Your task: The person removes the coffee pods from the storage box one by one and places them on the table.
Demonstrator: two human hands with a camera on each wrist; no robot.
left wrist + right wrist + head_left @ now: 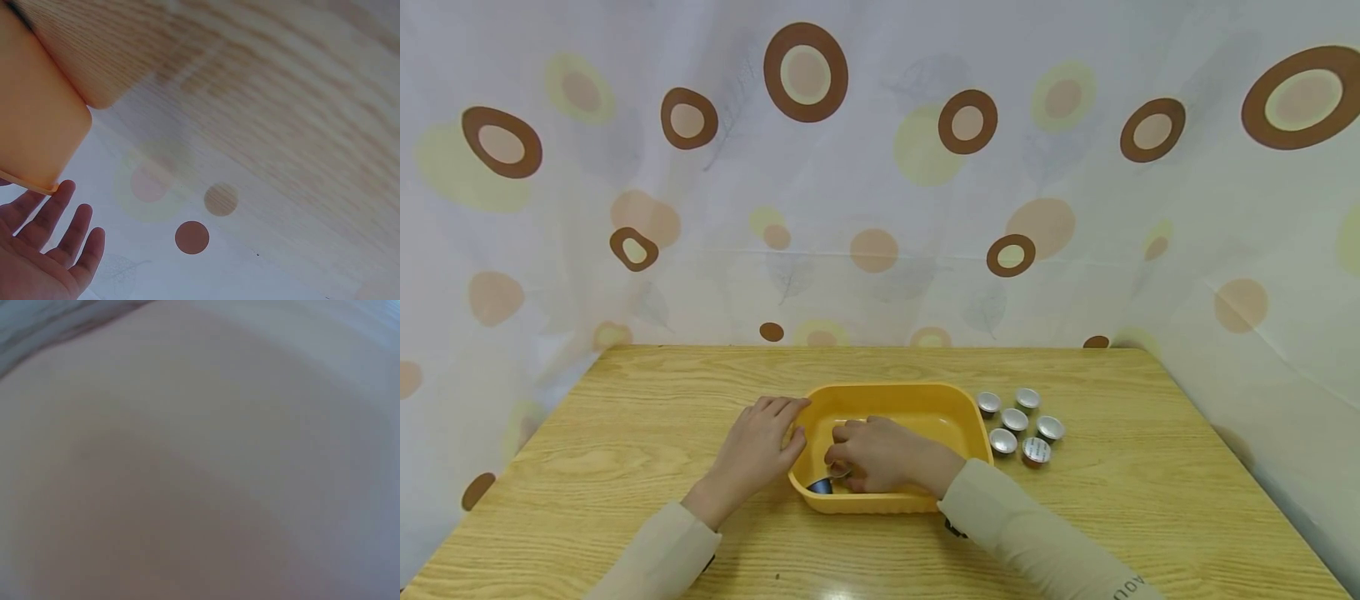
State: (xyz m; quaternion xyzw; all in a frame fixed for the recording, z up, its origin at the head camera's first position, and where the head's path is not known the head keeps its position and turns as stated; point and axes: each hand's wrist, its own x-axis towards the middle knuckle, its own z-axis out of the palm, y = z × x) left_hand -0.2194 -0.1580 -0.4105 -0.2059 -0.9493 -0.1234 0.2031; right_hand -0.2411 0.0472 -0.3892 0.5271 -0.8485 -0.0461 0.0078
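A yellow plastic basin (917, 396) stands on the wooden table. My left hand (760, 446) rests at its left rim with fingers extended; the left wrist view shows fingertips (64, 187) touching the rim. Inside the basin, my right hand (880, 454) reaches down with curled fingers and pinches a coffee capsule (841, 472), mostly hidden by the fingers. Beside it, in the near left corner, a dark blue coffee capsule (822, 486) lies on its side. The right wrist view is a close blur without a clear hand.
Right of the basin, several coffee capsules (1014, 419) stand lid up in a loose group, one with a printed lid (1036, 451). A patterned curtain (872, 167) hangs behind the wooden table (1112, 483) and along its sides.
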